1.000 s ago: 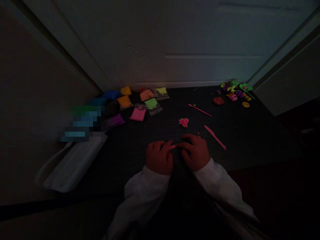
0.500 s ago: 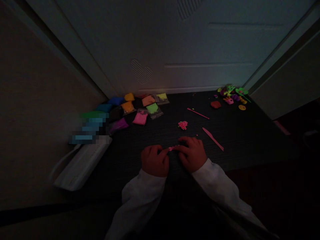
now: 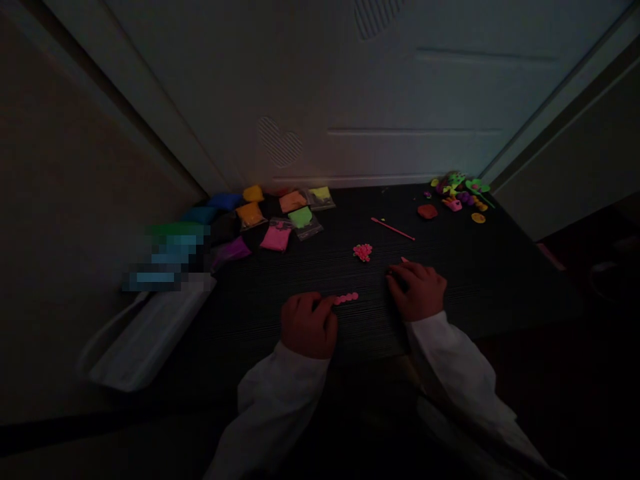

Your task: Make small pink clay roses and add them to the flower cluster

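Observation:
A short row of overlapping pink clay discs point(image 3: 347, 298) lies on the dark tabletop. My left hand point(image 3: 309, 325) rests at its left end, index finger pressed on the strip and the other fingers curled. To the right, my right hand point(image 3: 420, 293) lies low over the table, thumb and index fingertips close together where a tiny pink crumb lay; whatever is between them is too small to make out. Beneath this hand is a pink clay knife point(image 3: 405, 260), with only its tip showing. A cluster of small pink clay balls with a pale green edge point(image 3: 363, 253) sits beyond both hands.
A thin pink modelling stick point(image 3: 393, 229) lies farther back. Bags of coloured clay, including a pink one point(image 3: 276, 237), fill the back left near a white box-like object point(image 3: 153, 337). At the back right are a red clay lump point(image 3: 427, 211) and finished clay figures point(image 3: 455, 190).
My right hand has left the row of discs and moved right, over the knife, uncovering the strip's right end. My left hand stays on the strip. The view has shifted slightly.

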Demonstrator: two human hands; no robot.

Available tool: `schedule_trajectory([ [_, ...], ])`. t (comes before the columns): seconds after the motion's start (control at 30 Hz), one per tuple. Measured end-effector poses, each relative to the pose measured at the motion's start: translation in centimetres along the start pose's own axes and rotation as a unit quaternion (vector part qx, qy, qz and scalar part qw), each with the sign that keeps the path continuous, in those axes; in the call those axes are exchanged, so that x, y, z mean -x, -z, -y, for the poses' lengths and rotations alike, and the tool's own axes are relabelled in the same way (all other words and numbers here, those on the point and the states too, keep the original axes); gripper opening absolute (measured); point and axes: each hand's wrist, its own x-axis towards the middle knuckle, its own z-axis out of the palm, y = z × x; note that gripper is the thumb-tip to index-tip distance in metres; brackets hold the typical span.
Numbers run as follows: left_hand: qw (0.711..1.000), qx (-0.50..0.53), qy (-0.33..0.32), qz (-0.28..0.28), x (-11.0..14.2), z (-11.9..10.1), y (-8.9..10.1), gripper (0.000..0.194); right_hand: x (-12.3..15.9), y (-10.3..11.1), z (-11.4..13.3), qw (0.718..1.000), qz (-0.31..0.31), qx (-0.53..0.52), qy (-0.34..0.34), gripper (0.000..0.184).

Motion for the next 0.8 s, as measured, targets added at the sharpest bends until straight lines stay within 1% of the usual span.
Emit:
schedule_trajectory([
  [0.13,1.000,0.010,0.008,-0.007,0.01,0.17,-0.19,0.023,-0.40,-0.18,-0.18,0.999,0.035,0.016,0.000,0.016],
  [0.2,1.000,0.018,0.009,-0.017,0.02,0.21,-0.20,0.022,-0.52,-0.28,-0.23,0.999,0.041,0.016,-0.009,0.014],
  [0.27,0.999,0.030,0.005,-0.027,0.04,0.24,-0.18,0.022,-0.52,-0.34,-0.44,0.999,0.046,0.004,0.000,0.015],
  [0.37,0.999,0.041,0.004,-0.034,0.03,0.27,-0.12,0.020,-0.25,-0.29,-0.82,0.998,0.036,-0.049,0.022,0.017],
  [0.5,0.998,0.049,0.009,-0.036,0.00,0.25,-0.02,0.020,0.19,0.10,-0.88,0.992,0.016,-0.120,0.030,0.018],
  [0.67,0.998,0.056,0.012,-0.037,-0.05,0.19,0.16,0.019,0.20,0.47,-0.55,0.987,0.021,-0.150,0.059,0.018],
  [0.8,0.997,0.065,0.008,-0.041,-0.09,0.27,0.17,0.018,0.29,0.34,-0.43,0.985,0.015,-0.167,0.040,0.022],
])
